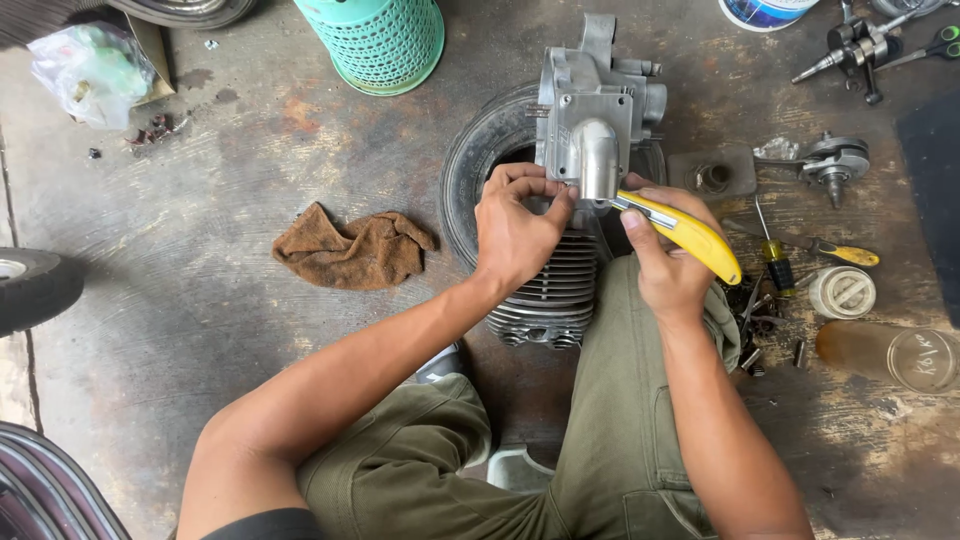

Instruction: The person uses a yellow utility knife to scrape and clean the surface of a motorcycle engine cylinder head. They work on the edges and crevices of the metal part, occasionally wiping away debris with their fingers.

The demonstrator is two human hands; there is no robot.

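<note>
Engine [590,130] sits on a tyre [480,150] mid-floor. Left hand [515,230] pinches its cover edge; right hand [665,260] grips a yellow knife [690,232], blade at the seam. Best kept flat, scraping lightly.

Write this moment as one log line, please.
left hand: on engine | right hand: holds yellow knife | engine: on tyre
</note>
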